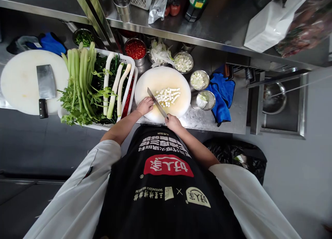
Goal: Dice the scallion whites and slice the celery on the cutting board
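Note:
My right hand (pixel 173 123) is wrapped round the handle of a kitchen knife (pixel 158 104), at the near edge of a round white cutting board (pixel 181 78). Its blade slants up and left across the board, seen nearly edge-on. My left hand (pixel 145 106) rests on the board left of the blade, fingers curled and pressed together; whatever is under them is hidden. Small white cubes and a few short sticks of a pale vegetable (pixel 167 96) lie just right of the blade.
A white basket (pixel 132 64) at left holds celery (pixel 83 80) and leeks (pixel 114 92). Beyond it, a cleaver (pixel 46 81) lies on another board (pixel 18 83). Metal cups with diced vegetables (pixel 183 62) and chopped red chillies (pixel 135 49) stand behind; a blue cloth (pixel 221 93) lies right. A steel shelf (pixel 207 42) hangs above.

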